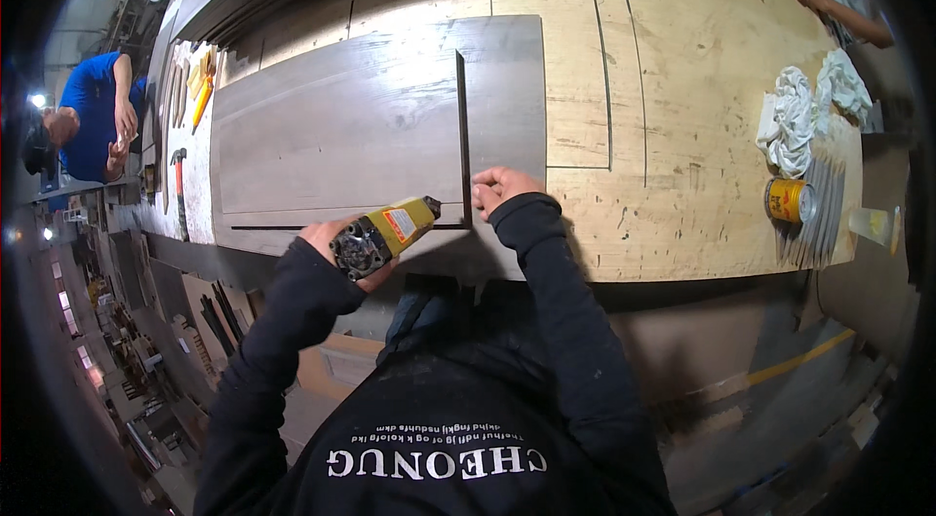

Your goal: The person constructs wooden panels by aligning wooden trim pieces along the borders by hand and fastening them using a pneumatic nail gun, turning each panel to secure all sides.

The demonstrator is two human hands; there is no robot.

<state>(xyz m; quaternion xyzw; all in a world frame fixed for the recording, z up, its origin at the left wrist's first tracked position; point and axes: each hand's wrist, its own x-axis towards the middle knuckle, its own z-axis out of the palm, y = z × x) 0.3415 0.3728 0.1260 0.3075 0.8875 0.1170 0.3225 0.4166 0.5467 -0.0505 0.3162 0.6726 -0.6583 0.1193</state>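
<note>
Left hand [327, 241] wrapped around yellow power tool [388, 233]; right hand [499, 189], at its 2 o'clock, fingers curled, pressing grey panel [341, 126] on counter [682, 126].

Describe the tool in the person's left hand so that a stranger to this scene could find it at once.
Start from the large plywood workbench and the grey wood-grain panel lying on it. At the panel's near edge, the left hand grips a stubby yellow power tool, its tip pointing toward the right hand. Its yellow body with a red label sets it apart from the hammer farther left.

Yellow can [788, 200] by white rags [788, 116], far right
</note>
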